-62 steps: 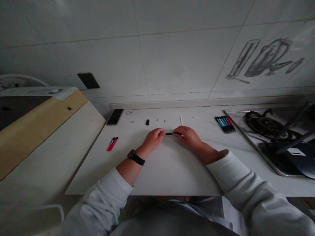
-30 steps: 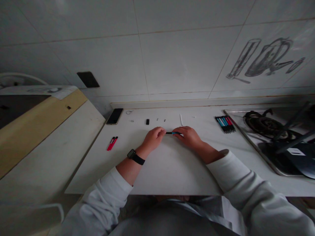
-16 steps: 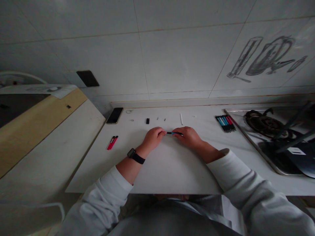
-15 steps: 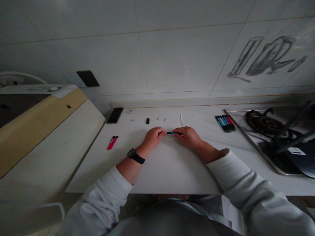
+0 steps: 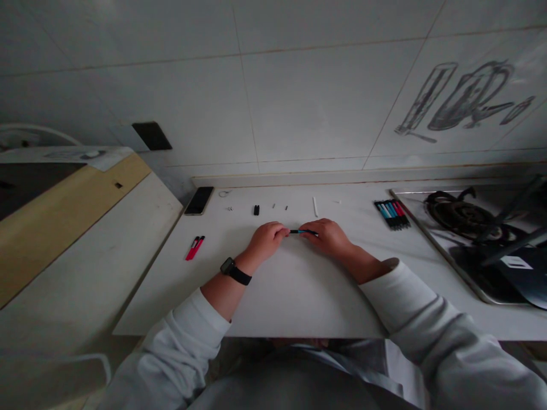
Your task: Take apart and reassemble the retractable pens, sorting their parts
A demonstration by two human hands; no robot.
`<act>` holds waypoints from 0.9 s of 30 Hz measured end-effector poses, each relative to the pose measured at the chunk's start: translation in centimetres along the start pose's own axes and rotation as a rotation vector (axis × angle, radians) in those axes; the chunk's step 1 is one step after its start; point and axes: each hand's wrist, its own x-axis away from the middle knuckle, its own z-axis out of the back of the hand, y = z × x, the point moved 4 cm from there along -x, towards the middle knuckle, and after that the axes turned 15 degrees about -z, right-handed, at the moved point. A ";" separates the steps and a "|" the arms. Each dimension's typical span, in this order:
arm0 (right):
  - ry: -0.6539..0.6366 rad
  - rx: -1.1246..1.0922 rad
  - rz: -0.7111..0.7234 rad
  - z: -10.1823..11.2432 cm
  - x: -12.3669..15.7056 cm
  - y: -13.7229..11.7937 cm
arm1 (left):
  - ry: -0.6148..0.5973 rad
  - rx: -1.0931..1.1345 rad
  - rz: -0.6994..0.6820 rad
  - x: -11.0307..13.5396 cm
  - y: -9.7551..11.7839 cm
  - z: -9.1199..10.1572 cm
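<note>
A black and blue pen (image 5: 294,231) lies level between my two hands, just above the white countertop (image 5: 299,296). My left hand (image 5: 266,238) pinches its left end with closed fingers. Around its right part my right hand (image 5: 327,236) is closed, hiding some of the barrel. Beyond the hands are small pen parts: black pieces (image 5: 256,210), two tiny bits near a small spring-like piece (image 5: 274,206), and a thin white tube (image 5: 315,206). Two red barrel pieces (image 5: 195,248) rest to the left.
Several pens in blue, red and black (image 5: 392,214) lie in a row at the right, beside a gas stove (image 5: 470,228). A phone (image 5: 199,201) and a small ring (image 5: 224,194) sit at the back left. A tiled wall (image 5: 307,108) bounds the counter.
</note>
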 end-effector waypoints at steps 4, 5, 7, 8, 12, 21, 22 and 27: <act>-0.026 0.017 -0.020 0.1 -0.1 -0.1 | 0.006 -0.050 -0.037 -0.1 0.2 0.5; -0.032 0.018 -0.024 0.1 -0.1 -0.1 | 0.004 -0.061 -0.041 -0.2 0.3 0.6; -0.038 0.018 -0.030 0.1 -0.1 -0.1 | 0.000 -0.075 -0.048 -0.2 0.3 0.6; -0.040 0.020 -0.032 0.0 -0.1 0.0 | -0.001 -0.079 -0.052 -0.2 0.3 0.6; -0.054 0.028 -0.038 -0.2 0.0 -0.1 | -0.002 -0.092 -0.064 -0.2 0.2 0.6; 0.041 -0.759 -0.427 0.8 -1.2 3.3 | 0.113 -0.090 0.002 -0.1 -0.3 1.2; 0.016 -0.933 -0.478 0.5 -1.3 3.6 | 0.091 -0.067 -0.017 -0.1 -0.1 0.9; -0.083 -1.338 -0.594 -0.5 -1.2 3.1 | -0.056 0.029 -0.138 0.0 1.5 -0.3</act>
